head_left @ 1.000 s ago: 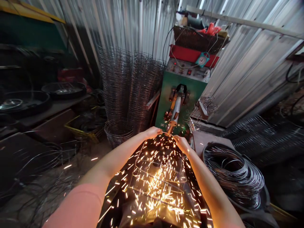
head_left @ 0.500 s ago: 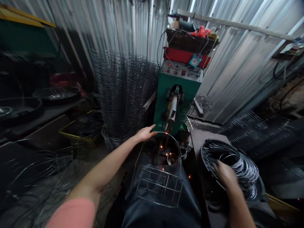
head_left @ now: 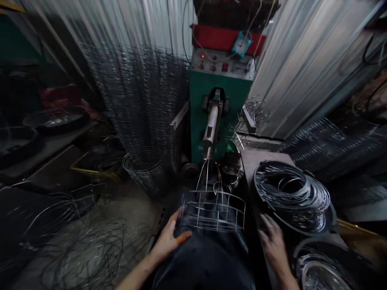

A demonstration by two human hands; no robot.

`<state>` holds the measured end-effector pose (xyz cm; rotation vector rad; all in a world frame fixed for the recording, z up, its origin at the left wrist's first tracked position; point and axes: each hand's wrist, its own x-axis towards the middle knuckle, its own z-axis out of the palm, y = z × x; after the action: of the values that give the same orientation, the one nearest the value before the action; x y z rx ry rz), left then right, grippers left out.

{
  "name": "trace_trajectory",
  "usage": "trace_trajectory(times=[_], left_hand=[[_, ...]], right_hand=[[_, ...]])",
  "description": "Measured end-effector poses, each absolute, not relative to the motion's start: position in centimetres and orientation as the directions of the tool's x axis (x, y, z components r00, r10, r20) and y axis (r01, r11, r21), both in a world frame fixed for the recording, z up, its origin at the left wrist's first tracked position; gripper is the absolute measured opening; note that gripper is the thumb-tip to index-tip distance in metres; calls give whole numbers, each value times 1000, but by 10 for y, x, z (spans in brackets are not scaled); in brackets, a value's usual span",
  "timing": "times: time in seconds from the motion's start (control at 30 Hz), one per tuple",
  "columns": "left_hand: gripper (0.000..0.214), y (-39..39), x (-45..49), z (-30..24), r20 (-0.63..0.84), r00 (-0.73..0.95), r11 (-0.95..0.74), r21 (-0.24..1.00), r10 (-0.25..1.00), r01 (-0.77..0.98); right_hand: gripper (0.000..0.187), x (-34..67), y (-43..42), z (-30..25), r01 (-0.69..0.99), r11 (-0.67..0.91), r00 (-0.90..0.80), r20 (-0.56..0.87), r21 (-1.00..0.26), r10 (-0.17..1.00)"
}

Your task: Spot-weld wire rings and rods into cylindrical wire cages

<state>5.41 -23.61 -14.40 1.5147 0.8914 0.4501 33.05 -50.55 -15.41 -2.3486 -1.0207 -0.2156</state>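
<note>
A wire basket (head_left: pixel 212 210) hangs in front of me over a dark apron (head_left: pixel 208 257), its upper wires meeting at the tip of the machine's electrode (head_left: pixel 207 152). My left hand (head_left: pixel 169 238) is at the basket's left side with thumb and fingers apart; whether the fingertips touch the wire I cannot tell. Off to the basket's right, my right hand (head_left: pixel 272 237) is slightly blurred, its fingers loosely stretched with nothing in them. Just beyond it lies a round tray (head_left: pixel 256 189) holding a pile of bent wire hoops (head_left: pixel 311 197).
The green spot welding machine (head_left: pixel 198 117) stands ahead, a teal clock (head_left: pixel 242 43) on its front. Tall stacks of wire baskets (head_left: pixel 163 104) rise to its left. Loose wires (head_left: pixel 96 249) litter the floor at left. A second tray (head_left: pixel 302 245) sits at lower right.
My left hand has left the top of the hoop and come down to the basket's left side. The basket has tilted upward. My right hand has moved left, away from the wire tray. Fewer sparks show.
</note>
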Motion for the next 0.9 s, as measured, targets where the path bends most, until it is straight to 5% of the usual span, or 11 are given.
trace_trajectory(times=[0.2,0.4,0.47,0.53,0.63,0.77,0.83,0.9], left_hand=[[60,-222,75,-153,-250,645,147,967,722,210],[65,-237,55,-130,-390,427,416,909,816,35],[54,-246,47,-117,-525,377,557,830,763,29],[49,-254,46,-106,-672,475,756,654,568,22],[40,-262,62,-95,-690,648,926,373,322,-64],[14,-268,91,-88,-682,631,926,322,370,-195],[6,-269,96,-87,-695,612,922,336,379,-190],[2,-271,96,-88,-715,586,922,338,381,-188]], right_hand=[[39,290,-446,-177,607,-393,652,150,-690,743],[37,289,-464,-183,633,-312,602,197,-708,774],[36,288,-463,-186,649,-305,594,213,-697,776],[36,283,-458,-188,664,-300,582,222,-685,783],[37,274,-451,-186,687,-299,566,230,-662,791],[42,282,-475,-167,724,-382,537,121,-575,835],[46,303,-516,-157,663,-580,681,59,-474,730],[47,333,-572,-152,410,-851,909,64,-328,412]])
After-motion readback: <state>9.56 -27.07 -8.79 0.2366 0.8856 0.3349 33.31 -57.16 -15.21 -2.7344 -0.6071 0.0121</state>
